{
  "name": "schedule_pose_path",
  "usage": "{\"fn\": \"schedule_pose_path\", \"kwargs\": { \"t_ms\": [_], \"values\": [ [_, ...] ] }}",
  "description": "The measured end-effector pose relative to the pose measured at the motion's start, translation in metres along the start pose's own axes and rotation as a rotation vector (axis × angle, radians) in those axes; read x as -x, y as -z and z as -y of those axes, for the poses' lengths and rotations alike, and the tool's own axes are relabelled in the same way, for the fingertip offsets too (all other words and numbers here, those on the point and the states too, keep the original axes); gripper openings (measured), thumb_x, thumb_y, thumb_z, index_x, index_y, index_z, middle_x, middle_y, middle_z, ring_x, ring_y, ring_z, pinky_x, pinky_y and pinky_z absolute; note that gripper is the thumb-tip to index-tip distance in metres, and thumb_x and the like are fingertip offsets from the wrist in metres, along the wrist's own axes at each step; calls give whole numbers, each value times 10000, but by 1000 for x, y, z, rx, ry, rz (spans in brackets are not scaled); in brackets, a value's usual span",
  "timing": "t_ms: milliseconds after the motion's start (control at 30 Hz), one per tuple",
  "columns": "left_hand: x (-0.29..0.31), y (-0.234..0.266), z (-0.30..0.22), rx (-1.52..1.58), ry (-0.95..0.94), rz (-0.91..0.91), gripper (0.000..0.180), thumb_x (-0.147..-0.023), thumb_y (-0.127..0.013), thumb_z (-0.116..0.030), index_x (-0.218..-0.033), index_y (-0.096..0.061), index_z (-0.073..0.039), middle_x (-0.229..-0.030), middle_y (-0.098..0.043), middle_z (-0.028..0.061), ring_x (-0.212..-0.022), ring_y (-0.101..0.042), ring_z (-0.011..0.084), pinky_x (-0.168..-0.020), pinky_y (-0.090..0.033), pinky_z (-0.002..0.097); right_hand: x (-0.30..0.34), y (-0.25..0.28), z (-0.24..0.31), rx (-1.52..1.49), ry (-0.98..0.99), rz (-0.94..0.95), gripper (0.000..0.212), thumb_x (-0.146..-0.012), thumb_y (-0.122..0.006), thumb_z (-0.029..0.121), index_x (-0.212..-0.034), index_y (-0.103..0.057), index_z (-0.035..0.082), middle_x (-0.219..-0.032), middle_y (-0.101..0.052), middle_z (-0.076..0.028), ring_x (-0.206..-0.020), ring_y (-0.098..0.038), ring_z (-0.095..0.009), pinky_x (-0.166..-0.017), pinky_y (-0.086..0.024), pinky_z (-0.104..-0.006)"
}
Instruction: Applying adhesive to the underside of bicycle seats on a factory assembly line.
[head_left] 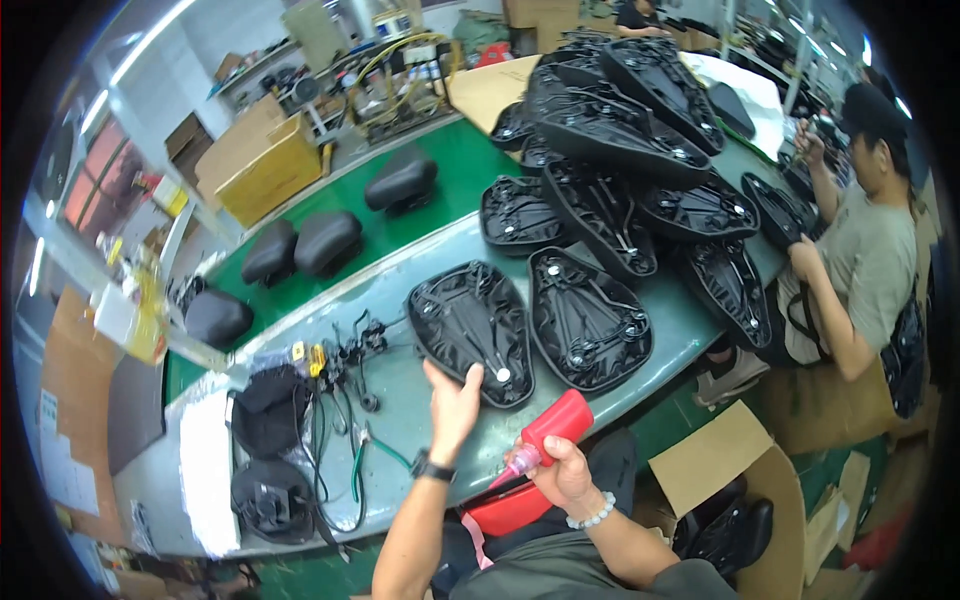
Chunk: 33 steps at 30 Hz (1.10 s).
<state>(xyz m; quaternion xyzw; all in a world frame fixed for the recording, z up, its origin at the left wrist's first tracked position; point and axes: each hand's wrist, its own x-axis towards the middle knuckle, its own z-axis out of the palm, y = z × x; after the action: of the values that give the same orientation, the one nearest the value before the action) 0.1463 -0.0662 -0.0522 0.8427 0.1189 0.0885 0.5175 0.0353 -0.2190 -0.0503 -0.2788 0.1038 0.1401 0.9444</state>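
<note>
An upturned black bicycle saddle lies on the grey-green workbench, its metal rails and springs showing. My left hand, with a dark watch on the wrist, grips the near edge of this saddle, thumb on the rim. My right hand is wrapped round a red squeeze bottle whose pink nozzle points down and left, near the bench's front edge and apart from the saddle. A second upturned saddle lies just to the right.
Upturned saddles are heaped at the back right. Black saddles stand on the green belt. Green-handled pliers and cables lie left of my hand. A co-worker sits at right. An open carton holds black saddles.
</note>
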Motion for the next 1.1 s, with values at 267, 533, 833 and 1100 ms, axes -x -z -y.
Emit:
{"fn": "schedule_pose_path", "kwargs": {
  "t_ms": [267, 533, 833, 1100],
  "values": [
    [17, 98, 38, 309, 129, 353, 665, -806, -547, -99, -1405, -302, 53, -974, -628, 98, -807, -585, 109, -741, -480, 257, 26, -12, 19, 241, 279, 77, 454, -775, -645, 333, -1040, -601, -33, -898, -642, -148, -828, -625, -264, -815, -497, -414],
    [53, 112, 72, 340, 165, 386, 572, -831, -562, -163, -1343, -406, 40, -1184, -605, 158, -1041, -575, 187, -900, -440, 298, -1, -39, -45, 922, 635, 202, 172, -772, -659, 29, -936, -630, -13, -920, -654, -117, -807, -629, -214, -745, -498, -319],
    [58, 116, 79, 175, 72, 330, 573, -794, -565, -248, -1297, -456, 4, -980, -639, 181, -822, -609, 236, -760, -473, 337, -9, -45, -46, 1217, 599, 386, 140, -712, -693, 92, -827, -664, 18, -766, -673, -75, -653, -646, -211, -624, -511, -307],
    [58, 115, 72, 156, 58, 323, 570, -791, -560, -250, -1292, -456, 0, -983, -635, 192, -812, -611, 267, -755, -476, 346, -12, -37, -49, 1165, 542, 364, 135, -703, -700, 77, -819, -677, 11, -780, -684, -86, -674, -656, -197, -633, -518, -283]
  ]
}}
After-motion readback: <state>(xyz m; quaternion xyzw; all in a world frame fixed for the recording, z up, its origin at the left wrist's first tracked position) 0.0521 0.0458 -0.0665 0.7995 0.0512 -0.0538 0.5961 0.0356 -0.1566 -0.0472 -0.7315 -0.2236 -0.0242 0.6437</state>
